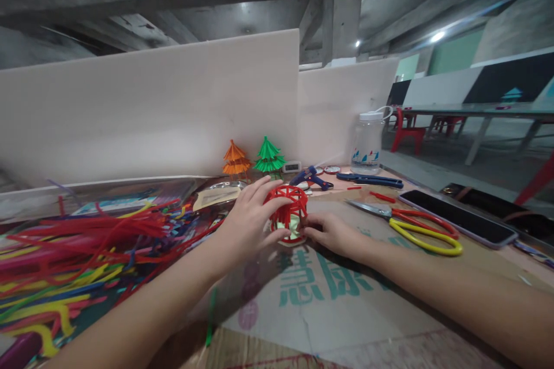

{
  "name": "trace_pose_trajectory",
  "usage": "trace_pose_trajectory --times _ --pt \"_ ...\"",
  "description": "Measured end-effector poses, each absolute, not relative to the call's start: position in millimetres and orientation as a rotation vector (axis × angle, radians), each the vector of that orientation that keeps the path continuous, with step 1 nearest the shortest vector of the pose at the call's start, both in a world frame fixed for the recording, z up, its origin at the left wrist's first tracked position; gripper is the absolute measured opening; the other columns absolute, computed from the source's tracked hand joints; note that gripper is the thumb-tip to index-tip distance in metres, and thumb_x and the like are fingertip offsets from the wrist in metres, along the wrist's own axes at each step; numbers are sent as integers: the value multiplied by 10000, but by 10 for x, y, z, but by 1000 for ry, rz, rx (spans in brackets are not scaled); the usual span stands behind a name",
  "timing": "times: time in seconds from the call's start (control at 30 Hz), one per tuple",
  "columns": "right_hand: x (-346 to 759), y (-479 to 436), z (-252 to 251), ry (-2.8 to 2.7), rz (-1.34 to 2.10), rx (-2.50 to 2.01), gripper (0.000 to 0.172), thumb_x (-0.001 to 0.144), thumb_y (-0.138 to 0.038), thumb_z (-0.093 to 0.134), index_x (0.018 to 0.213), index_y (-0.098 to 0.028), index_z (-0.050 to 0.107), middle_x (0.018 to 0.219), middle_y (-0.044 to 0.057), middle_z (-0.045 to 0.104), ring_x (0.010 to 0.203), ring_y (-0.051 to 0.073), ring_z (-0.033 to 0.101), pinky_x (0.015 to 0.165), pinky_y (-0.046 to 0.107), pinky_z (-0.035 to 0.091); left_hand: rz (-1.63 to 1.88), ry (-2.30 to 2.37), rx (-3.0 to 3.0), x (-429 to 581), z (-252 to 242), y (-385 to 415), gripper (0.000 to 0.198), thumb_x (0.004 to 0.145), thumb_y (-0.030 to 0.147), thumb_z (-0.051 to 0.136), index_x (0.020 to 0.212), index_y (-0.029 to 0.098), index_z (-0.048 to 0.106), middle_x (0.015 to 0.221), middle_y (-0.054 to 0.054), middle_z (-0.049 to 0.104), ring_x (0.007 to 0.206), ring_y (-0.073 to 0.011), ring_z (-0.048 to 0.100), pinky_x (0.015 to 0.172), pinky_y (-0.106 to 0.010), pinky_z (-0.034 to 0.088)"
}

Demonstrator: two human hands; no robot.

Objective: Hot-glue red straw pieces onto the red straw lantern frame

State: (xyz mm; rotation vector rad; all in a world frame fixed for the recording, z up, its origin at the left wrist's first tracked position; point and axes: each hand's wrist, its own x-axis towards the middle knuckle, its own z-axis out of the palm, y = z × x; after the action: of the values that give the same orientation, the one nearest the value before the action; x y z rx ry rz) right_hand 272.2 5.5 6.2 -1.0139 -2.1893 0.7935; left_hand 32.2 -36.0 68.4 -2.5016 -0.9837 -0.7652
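Note:
A small red cage-like model (289, 207) made of plastic strips stands on the cardboard sheet (346, 300) in the middle of the table. My left hand (251, 216) curls around its left side, fingers over the top rim. My right hand (331, 233) touches its lower right edge with pinched fingertips. Something pale green shows inside the model's base.
A heap of coloured plastic strips (78, 253) fills the left. Behind stand an orange (236, 160) and a green paper tree (268, 155), a blue glue gun (312, 177) and a clear bottle (367, 141). Right: yellow-red scissors (415, 228), a phone (459, 218), a blue tool (370, 180).

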Motion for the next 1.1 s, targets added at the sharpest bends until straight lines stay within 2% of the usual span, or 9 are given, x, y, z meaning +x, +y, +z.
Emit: trace_pose_trajectory --times 0.63,0.83,0.97,1.1 --pt "2730 38 65 -2204 796 -1021 161 892 -228 546 858 -187 697 731 10 687 671 170 588 638 263 453 -792 -1027 -2462 372 673 -376 443 837 313 787 1247 236 639 1468 -115 563 1435 -353 437 1188 -600 392" --pt "2720 21 109 -2207 798 -1012 174 901 -236 535 851 -185 694 725 9 674 661 169 579 632 263 446 -766 -1060 -2485 342 701 -386 617 856 426 766 1399 234 546 1525 -134 509 1468 -360 394 1203 -598 369" --pt "2720 17 115 -2216 783 -1027 165 896 -212 539 860 -182 696 751 11 686 682 169 586 645 260 447 -758 -1035 -2494 344 699 -392 454 886 409 730 1294 243 620 1515 -118 513 1461 -360 392 1200 -600 364" --pt "2726 20 97 -2214 785 -1022 161 899 -214 548 871 -179 702 749 10 690 681 170 589 641 259 449 -755 -1029 -2490 355 667 -384 428 895 390 722 1293 267 620 1510 -99 516 1451 -341 405 1195 -589 372"
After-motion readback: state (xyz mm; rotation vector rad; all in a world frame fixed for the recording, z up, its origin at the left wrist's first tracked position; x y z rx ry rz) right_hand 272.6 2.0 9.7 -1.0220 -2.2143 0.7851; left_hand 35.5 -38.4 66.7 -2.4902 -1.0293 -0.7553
